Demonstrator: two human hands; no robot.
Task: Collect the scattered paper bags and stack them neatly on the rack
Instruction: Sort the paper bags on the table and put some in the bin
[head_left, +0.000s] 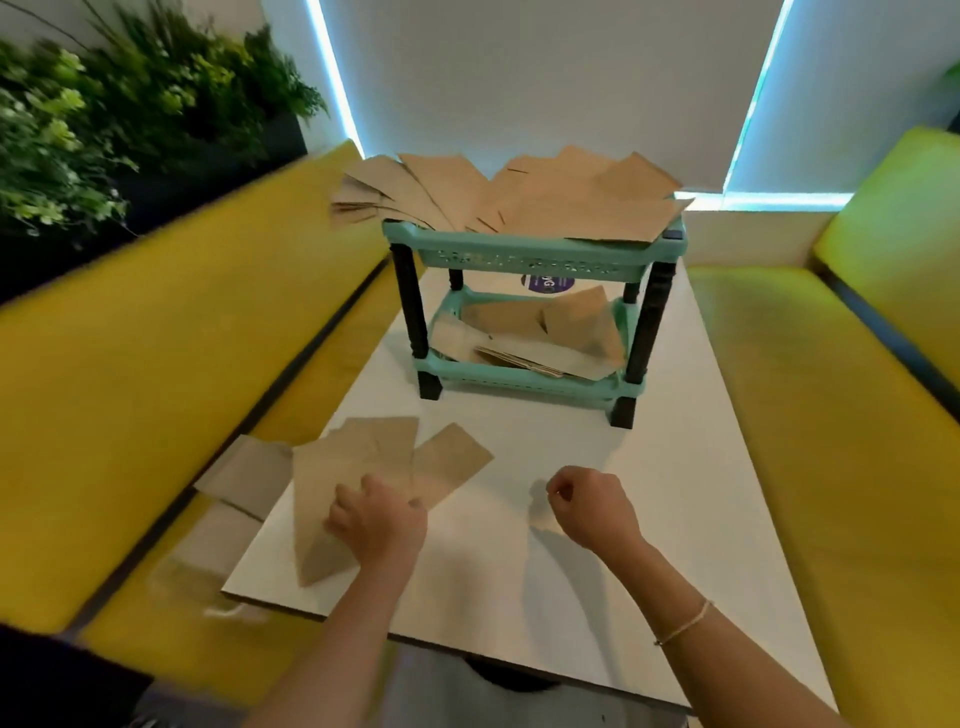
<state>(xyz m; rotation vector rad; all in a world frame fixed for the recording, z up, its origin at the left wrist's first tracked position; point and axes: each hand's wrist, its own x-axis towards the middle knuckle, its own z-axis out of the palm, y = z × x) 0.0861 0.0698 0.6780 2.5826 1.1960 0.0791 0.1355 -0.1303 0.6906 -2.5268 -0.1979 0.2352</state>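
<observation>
Several brown paper bags (358, 457) lie fanned out on the near left of the white table (649, 467). My left hand (379, 525) rests on top of them with curled fingers gripping the upper bag. More bags (244, 478) hang over the table's left edge, and a blurred one (208, 551) lies on the bench. My right hand (592, 509) hovers over the table's middle, curled into a loose fist; a tan blur beside it is unclear. The teal two-shelf rack (530, 254) with black legs stands at the far end. Bags (545, 202) are spread untidily on its top shelf, others (545, 332) on its lower shelf.
Yellow benches flank the table, one on the left (156, 364) and one on the right (831, 415). Green plants (104, 114) stand behind the left bench. A white wall with lit strips (337, 88) closes the far end. A purple sticker (548, 283) shows behind the rack.
</observation>
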